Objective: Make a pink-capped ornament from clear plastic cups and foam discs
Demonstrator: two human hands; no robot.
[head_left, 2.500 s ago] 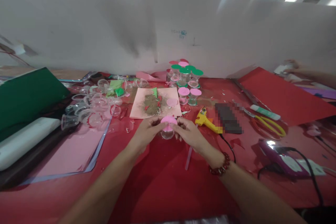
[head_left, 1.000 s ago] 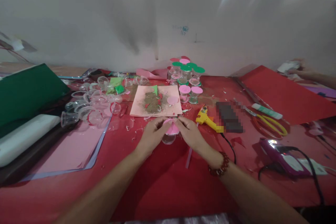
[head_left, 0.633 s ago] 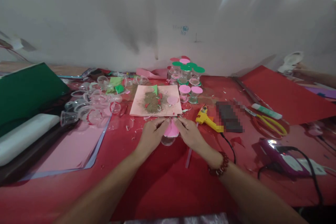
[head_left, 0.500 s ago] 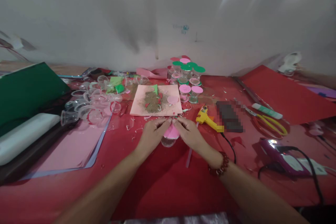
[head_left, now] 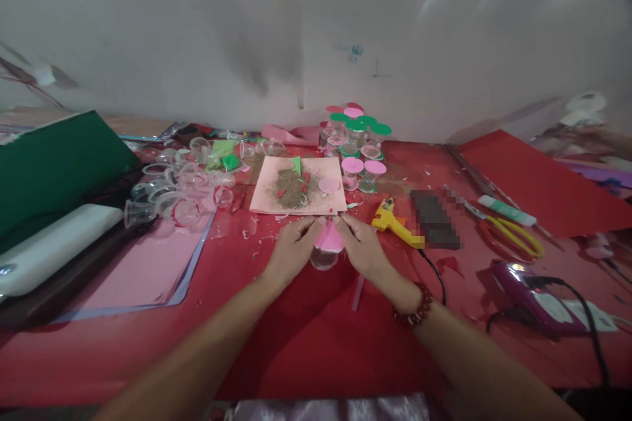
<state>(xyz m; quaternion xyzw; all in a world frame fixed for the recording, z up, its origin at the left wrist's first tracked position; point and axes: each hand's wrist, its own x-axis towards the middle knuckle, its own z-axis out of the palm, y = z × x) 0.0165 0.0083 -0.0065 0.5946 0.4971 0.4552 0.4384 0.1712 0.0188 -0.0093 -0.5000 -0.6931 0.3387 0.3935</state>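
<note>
At the centre of the frame, your left hand (head_left: 295,247) and right hand (head_left: 364,248), about equally near, pinch the far edge of the round pink paper-like disc (head_left: 330,239) between them, over a clear plastic cup (head_left: 324,260) whose long axis you cannot tell.

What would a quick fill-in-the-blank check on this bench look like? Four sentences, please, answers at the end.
1. The left hand and right hand hold a ____ disc on a clear cup.
2. The glue gun has a ____ body.
3. The bracelet is worn on the person's ____ arm.
4. The large sheet at the right of the view is ____.

Missing words: pink; yellow; right; red.
</note>
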